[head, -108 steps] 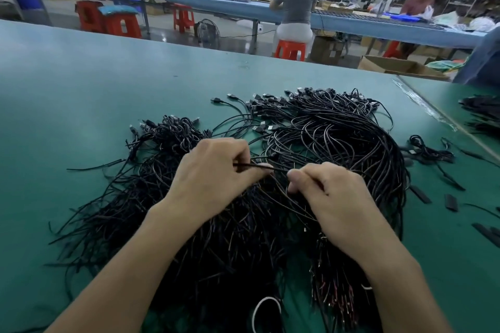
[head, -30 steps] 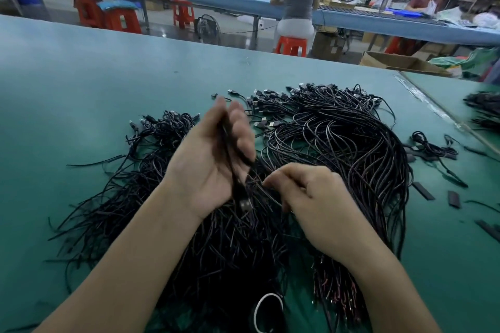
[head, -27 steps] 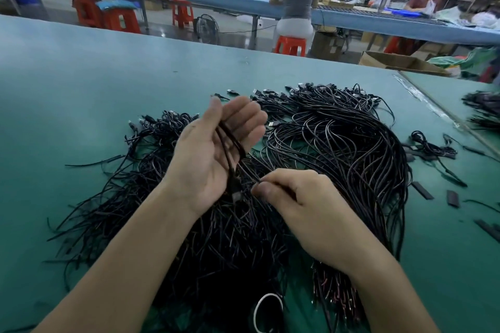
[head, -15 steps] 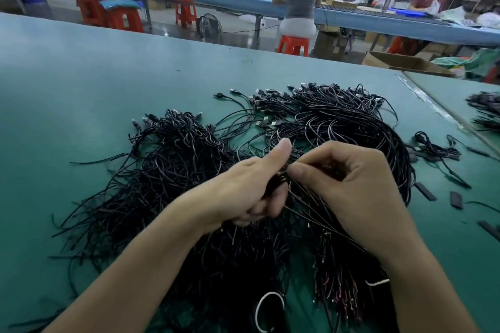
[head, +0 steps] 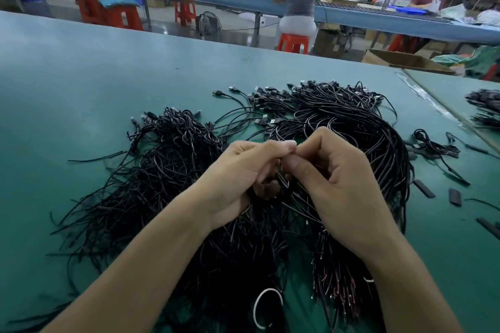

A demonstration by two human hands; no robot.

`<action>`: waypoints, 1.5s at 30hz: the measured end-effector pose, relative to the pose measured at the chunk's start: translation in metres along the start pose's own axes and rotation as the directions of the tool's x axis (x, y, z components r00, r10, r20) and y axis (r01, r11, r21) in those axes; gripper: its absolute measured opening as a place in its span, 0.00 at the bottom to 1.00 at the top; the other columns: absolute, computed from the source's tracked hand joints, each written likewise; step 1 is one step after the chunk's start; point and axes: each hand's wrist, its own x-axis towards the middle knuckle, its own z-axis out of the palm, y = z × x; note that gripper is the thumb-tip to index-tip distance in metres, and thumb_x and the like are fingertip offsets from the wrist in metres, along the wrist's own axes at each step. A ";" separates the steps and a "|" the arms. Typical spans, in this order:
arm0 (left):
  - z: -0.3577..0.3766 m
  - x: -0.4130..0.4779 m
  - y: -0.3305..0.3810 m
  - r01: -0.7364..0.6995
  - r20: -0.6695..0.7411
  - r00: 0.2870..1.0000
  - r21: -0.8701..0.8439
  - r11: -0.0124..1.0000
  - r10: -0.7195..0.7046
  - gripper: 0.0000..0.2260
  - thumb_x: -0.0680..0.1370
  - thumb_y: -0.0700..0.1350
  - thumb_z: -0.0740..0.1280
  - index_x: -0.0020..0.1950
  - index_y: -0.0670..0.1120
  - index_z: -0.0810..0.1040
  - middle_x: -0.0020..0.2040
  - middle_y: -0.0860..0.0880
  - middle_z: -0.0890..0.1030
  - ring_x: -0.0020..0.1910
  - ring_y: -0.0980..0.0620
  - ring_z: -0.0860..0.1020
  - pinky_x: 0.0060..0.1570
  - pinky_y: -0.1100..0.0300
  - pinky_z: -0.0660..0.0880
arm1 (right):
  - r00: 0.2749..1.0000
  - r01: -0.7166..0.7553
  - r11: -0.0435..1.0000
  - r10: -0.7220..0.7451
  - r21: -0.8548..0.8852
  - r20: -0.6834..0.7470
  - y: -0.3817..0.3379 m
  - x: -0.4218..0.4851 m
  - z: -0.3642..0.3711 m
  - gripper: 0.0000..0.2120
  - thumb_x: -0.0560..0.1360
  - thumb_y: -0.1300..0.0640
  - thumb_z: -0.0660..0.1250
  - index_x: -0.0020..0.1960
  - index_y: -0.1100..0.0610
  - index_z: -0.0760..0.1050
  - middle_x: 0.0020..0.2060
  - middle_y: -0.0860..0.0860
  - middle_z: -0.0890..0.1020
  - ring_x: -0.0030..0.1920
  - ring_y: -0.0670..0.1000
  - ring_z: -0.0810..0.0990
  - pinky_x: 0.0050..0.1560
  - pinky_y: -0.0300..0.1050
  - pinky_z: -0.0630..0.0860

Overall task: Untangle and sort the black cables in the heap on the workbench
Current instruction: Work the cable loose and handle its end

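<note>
A big heap of thin black cables covers the green workbench (head: 81, 84). Its left part (head: 167, 159) is a loose tangle; its right part (head: 349, 121) is a curved bundle with USB plugs fanned out at the far end. My left hand (head: 243, 173) and my right hand (head: 338, 178) meet above the middle of the heap, fingertips touching. Both are closed on black cables (head: 281, 184) pinched between them; the exact strands are mostly hidden by the fingers. Stripped ends with red wires (head: 335, 286) lie near my right forearm.
A small coiled cable (head: 433, 146) and short black sleeve pieces (head: 424, 189) lie to the right. A white ring (head: 266, 308) sits near the front edge. Another cable pile (head: 484, 111) lies on the adjoining bench. People sit at a far blue bench (head: 351, 13).
My left hand, open and raised with a cable across its palm a second ago, has come down and closed. Both hands have drawn together, fingertips now touching over the heap.
</note>
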 end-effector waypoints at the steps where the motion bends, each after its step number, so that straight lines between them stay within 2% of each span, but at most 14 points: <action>1: 0.000 0.000 0.001 0.034 0.014 0.999 -0.063 0.997 -0.033 0.22 0.77 0.49 0.70 0.22 0.47 0.75 0.25 0.51 0.68 0.35 0.57 0.74 0.35 0.62 0.76 | 1.000 0.018 1.000 -0.017 0.014 -0.025 -0.002 -0.001 0.003 0.08 0.78 0.60 0.70 0.42 0.50 0.75 0.37 0.46 0.82 0.36 0.47 0.81 0.36 0.46 0.79; 3: 0.002 -0.003 0.004 0.147 0.136 0.983 -0.204 0.968 -0.121 0.14 0.76 0.48 0.67 0.31 0.48 0.82 0.31 0.50 0.77 0.37 0.55 0.78 0.37 0.55 0.79 | 0.997 0.035 0.996 -0.030 0.082 -0.065 -0.006 -0.002 0.009 0.08 0.78 0.61 0.70 0.42 0.52 0.75 0.37 0.45 0.83 0.37 0.46 0.83 0.34 0.40 0.79; 5: 0.003 -0.008 0.007 0.262 0.250 0.947 -0.246 0.933 -0.200 0.12 0.74 0.52 0.65 0.36 0.46 0.81 0.33 0.49 0.79 0.33 0.52 0.77 0.34 0.56 0.78 | 0.993 0.060 0.994 -0.051 0.092 -0.105 -0.009 -0.003 0.015 0.07 0.77 0.61 0.70 0.42 0.51 0.75 0.36 0.44 0.82 0.34 0.45 0.81 0.32 0.39 0.78; 10: 0.003 -0.005 0.002 0.381 0.232 0.901 -0.016 0.924 -0.367 0.35 0.78 0.69 0.56 0.60 0.36 0.75 0.36 0.41 0.80 0.26 0.49 0.79 0.17 0.70 0.65 | 0.980 0.077 0.997 -0.081 -0.029 -0.184 -0.005 -0.003 0.012 0.08 0.76 0.58 0.71 0.42 0.48 0.76 0.34 0.47 0.80 0.27 0.54 0.74 0.25 0.48 0.72; 12: -0.001 -0.002 0.000 0.373 0.194 0.906 0.055 0.926 -0.376 0.36 0.77 0.72 0.55 0.56 0.38 0.75 0.31 0.43 0.79 0.17 0.53 0.71 0.16 0.73 0.59 | 0.979 0.055 0.996 -0.068 -0.073 -0.194 -0.002 -0.002 0.012 0.08 0.76 0.58 0.72 0.41 0.48 0.77 0.34 0.43 0.80 0.28 0.51 0.75 0.27 0.45 0.73; 16: -0.010 0.001 -0.005 0.261 0.046 0.963 0.089 0.961 -0.265 0.27 0.77 0.68 0.60 0.34 0.47 0.79 0.23 0.52 0.66 0.15 0.58 0.60 0.16 0.72 0.56 | 0.978 -0.112 0.992 0.098 -0.064 -0.184 0.003 0.001 0.013 0.02 0.77 0.50 0.68 0.46 0.44 0.78 0.37 0.40 0.82 0.35 0.44 0.81 0.35 0.32 0.73; 18: -0.016 0.004 -0.005 0.177 -0.078 0.982 0.095 0.980 -0.170 0.25 0.78 0.66 0.62 0.29 0.50 0.76 0.22 0.54 0.65 0.16 0.58 0.60 0.15 0.71 0.56 | 0.957 -0.253 0.963 0.235 -0.096 -0.170 0.007 0.000 0.012 0.09 0.77 0.41 0.61 0.46 0.45 0.76 0.40 0.42 0.82 0.36 0.45 0.81 0.34 0.35 0.74; 20: -0.020 0.006 -0.003 0.093 -0.198 0.977 0.090 0.992 -0.074 0.25 0.79 0.63 0.62 0.26 0.51 0.71 0.21 0.54 0.65 0.16 0.57 0.59 0.16 0.71 0.55 | 0.938 -0.347 0.923 0.339 -0.168 -0.077 0.009 -0.001 0.014 0.16 0.78 0.38 0.59 0.42 0.49 0.75 0.34 0.50 0.81 0.32 0.47 0.80 0.30 0.40 0.73; 23: -0.024 0.007 0.000 -0.013 -0.327 0.945 0.067 0.998 0.034 0.25 0.79 0.60 0.65 0.24 0.51 0.69 0.22 0.55 0.64 0.18 0.57 0.58 0.16 0.68 0.55 | 0.896 -0.317 0.856 0.411 -0.409 0.165 0.008 -0.007 0.027 0.13 0.77 0.41 0.66 0.42 0.49 0.77 0.32 0.46 0.80 0.31 0.41 0.79 0.31 0.37 0.75; 26: -0.025 0.007 0.004 -0.050 -0.399 0.914 0.056 0.997 0.068 0.25 0.78 0.58 0.67 0.24 0.51 0.69 0.22 0.55 0.64 0.18 0.57 0.57 0.16 0.68 0.55 | 0.862 -0.268 0.843 0.426 -0.467 0.274 0.007 -0.013 0.043 0.13 0.74 0.39 0.70 0.44 0.49 0.78 0.35 0.45 0.81 0.36 0.44 0.80 0.42 0.48 0.81; 31: -0.023 0.005 0.008 -0.069 -0.438 0.896 0.032 0.997 0.076 0.26 0.80 0.59 0.64 0.24 0.51 0.67 0.23 0.54 0.63 0.19 0.57 0.56 0.16 0.66 0.54 | 0.857 -0.238 0.827 0.426 -0.509 0.290 0.007 -0.016 0.050 0.09 0.75 0.43 0.71 0.46 0.49 0.80 0.38 0.44 0.82 0.40 0.46 0.82 0.46 0.49 0.82; 36: -0.020 0.004 0.008 -0.055 -0.400 0.915 -0.014 0.998 0.045 0.32 0.83 0.63 0.50 0.22 0.51 0.64 0.22 0.56 0.61 0.18 0.57 0.55 0.16 0.66 0.52 | 0.882 -0.248 0.835 0.404 -0.491 0.241 0.001 -0.014 0.047 0.10 0.74 0.42 0.71 0.45 0.48 0.81 0.38 0.45 0.82 0.40 0.48 0.82 0.44 0.49 0.82; 42: -0.019 0.004 0.006 -0.118 -0.433 0.894 0.016 0.993 0.113 0.26 0.80 0.59 0.64 0.24 0.51 0.69 0.22 0.54 0.65 0.18 0.57 0.57 0.16 0.66 0.55 | 0.886 -0.217 0.801 0.401 -0.557 0.232 -0.001 -0.013 0.039 0.10 0.77 0.43 0.69 0.49 0.49 0.82 0.42 0.46 0.81 0.42 0.48 0.82 0.47 0.50 0.81; 45: -0.018 0.003 0.006 -0.136 -0.427 0.894 0.034 0.990 0.137 0.25 0.79 0.59 0.66 0.25 0.50 0.71 0.23 0.55 0.67 0.19 0.58 0.58 0.17 0.67 0.55 | 0.889 -0.203 0.791 0.396 -0.577 0.229 -0.003 -0.012 0.033 0.11 0.77 0.42 0.68 0.49 0.49 0.82 0.42 0.46 0.81 0.41 0.46 0.80 0.44 0.46 0.81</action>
